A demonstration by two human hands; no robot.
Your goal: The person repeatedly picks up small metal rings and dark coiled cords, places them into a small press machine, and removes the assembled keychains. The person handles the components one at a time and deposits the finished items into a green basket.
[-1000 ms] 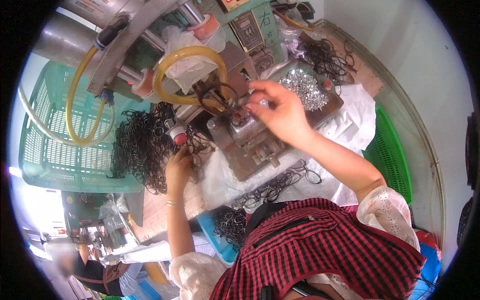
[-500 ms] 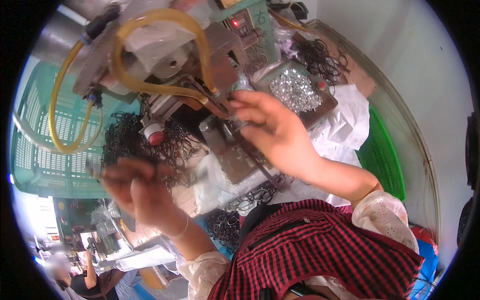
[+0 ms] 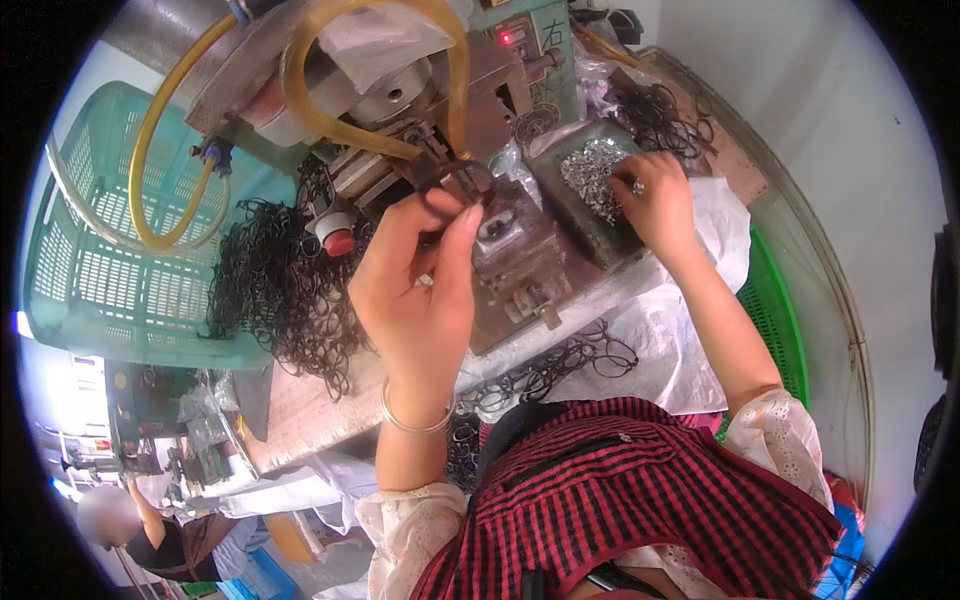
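My left hand (image 3: pixel 415 285) is raised in front of the machine, thumb and fingers pinched on a thin dark loop-shaped piece (image 3: pixel 487 186). Below that piece lies a metal fixture (image 3: pixel 520 285) on the machine's bed. My right hand (image 3: pixel 658 205) reaches over the tray (image 3: pixel 610 245) at the right, its fingers closed together among small shiny metal parts (image 3: pixel 595 172). A bright bit shows at those fingertips, most likely one such part. The fingers partly hide the heap.
A teal basket (image 3: pixel 100 240) stands at the left beside a heap of dark loops (image 3: pixel 275 290). A red button (image 3: pixel 339 243) and a yellow hose (image 3: pixel 150 130) belong to the machine. More loops (image 3: pixel 575 365) lie near my apron. A green basket (image 3: pixel 775 300) sits at the right. Another person (image 3: pixel 165 545) works far left.
My left hand has moved right from the heap of loops to the front of the machine, holding a loop. My right hand has left the fixture for the metal parts.
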